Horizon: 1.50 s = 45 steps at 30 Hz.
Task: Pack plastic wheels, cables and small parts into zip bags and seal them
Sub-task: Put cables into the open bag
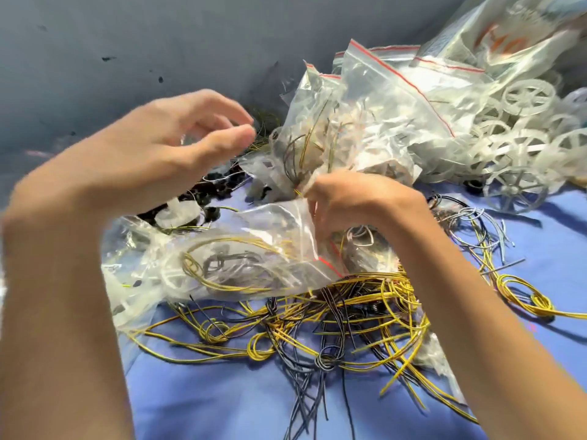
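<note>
a: how far along is the packing?

b: partway, i'd judge. a heap of filled bags (413,90) is stacked at the back right, with cables and white parts showing through the plastic. whether each one is sealed i cannot tell.

a: what's left?

b: plenty. a tangle of loose cables (317,319), yellow and dark, lies on the blue cloth (540,265) in front. a pile of white wheels (524,138) sits loose at the far right, and some black parts (216,185) lie further back, under the raised hand.

a: and the hands?

b: well apart. the left hand (165,144) is lifted and blurred, fingers loose, holding nothing. the right hand (359,201) is curled, and it seems to pinch the crumpled lower end of the middle bag (333,138), where a yellow wire pokes out.

a: anything half done?

b: the near bag (238,258) lies flat just left of the right hand, with coiled cables and a wheel inside. its red-striped mouth looks unsealed.

a: counts?

b: two hands. the near bag, the middle bag, and at least three red-striped tops behind, so five bags or more. wheels: well over a dozen, too heaped to count. cables: several knotted bundles, too tangled to number. black parts: a cluster, too small to count.
</note>
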Tool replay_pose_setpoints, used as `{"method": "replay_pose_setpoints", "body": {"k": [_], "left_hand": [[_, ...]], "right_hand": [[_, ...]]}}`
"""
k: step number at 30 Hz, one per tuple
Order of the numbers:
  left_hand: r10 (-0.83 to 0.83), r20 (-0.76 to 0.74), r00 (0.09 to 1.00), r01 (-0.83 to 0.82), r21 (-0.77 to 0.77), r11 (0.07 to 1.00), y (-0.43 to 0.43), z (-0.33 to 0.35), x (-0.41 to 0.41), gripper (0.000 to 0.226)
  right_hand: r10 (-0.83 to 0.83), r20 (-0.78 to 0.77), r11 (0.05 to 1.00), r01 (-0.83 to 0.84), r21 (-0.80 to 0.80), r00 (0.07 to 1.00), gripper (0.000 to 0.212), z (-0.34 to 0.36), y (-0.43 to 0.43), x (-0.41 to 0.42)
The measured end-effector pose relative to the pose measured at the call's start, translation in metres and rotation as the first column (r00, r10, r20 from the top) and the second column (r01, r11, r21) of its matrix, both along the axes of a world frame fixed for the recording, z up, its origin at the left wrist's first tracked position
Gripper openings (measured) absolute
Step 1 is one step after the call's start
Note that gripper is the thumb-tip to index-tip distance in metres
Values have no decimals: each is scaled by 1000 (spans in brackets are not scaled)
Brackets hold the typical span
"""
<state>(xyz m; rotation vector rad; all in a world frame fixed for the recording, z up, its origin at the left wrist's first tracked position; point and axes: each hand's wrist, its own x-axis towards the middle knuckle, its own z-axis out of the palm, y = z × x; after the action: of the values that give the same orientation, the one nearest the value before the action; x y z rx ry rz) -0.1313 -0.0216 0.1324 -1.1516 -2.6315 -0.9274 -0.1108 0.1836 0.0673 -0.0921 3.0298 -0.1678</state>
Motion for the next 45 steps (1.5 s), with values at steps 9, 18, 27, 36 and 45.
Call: {"method": "replay_pose_setpoints", "body": {"k": [9,18,27,36,45], "left_hand": [[-69,68,995,92,-450,888,48,-23,7,40],[16,107,994,63,-690,721,49,-37,-6,27],[119,144,982,-20,-551,834,-3,-18,-20,41],[127,136,983,-41,-509,860,-2,-16,-17,40],[155,159,975,-53,-514,856,11,-18,-16,21]], "right_hand": [[183,126,981,-173,-91,975,17,1,-3,-1],[175,242,975,-202,89,954,70,-21,-3,-11],[171,142,983,-178,37,975,29,-24,-6,-12],[102,-213,944,-162,-286,972,16,7,10,-3],[-85,-453,499,-355,-790,888,28,39,1,11]]}}
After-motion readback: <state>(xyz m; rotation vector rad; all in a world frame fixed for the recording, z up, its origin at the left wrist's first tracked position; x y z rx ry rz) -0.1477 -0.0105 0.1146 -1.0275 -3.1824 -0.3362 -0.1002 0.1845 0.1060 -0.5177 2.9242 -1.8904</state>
